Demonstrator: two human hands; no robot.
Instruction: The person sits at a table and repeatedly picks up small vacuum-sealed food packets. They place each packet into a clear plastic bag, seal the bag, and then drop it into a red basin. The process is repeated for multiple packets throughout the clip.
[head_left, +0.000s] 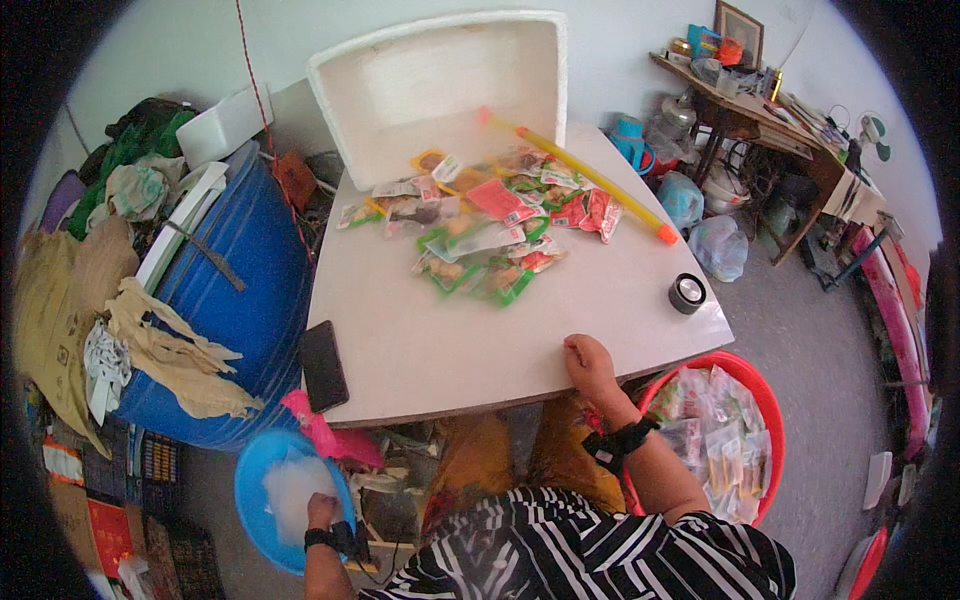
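My left hand (322, 510) reaches down into a blue plastic basin (244, 495), against a pile of clear plastic bags (292, 487). Its fingertips are hidden, so I cannot tell whether it grips one. On the near edge of the white table (450, 360) rests my right hand (589, 364), fingers curled in, with nothing visible in it. Farther back, a loose heap of small snack packets (495, 232) in green, red and clear wrapping spreads in front of a white foam box (457, 82) lying on its side. A yellow tube (600, 180) with orange ends leans across the heap.
A red tub (776, 442) of filled clear bags stands by my right arm. On the table lie a dark phone (325, 366) and a small black round object (687, 293). A blue barrel (240, 300) flanks the left side; a cluttered desk (757, 112) stands back right.
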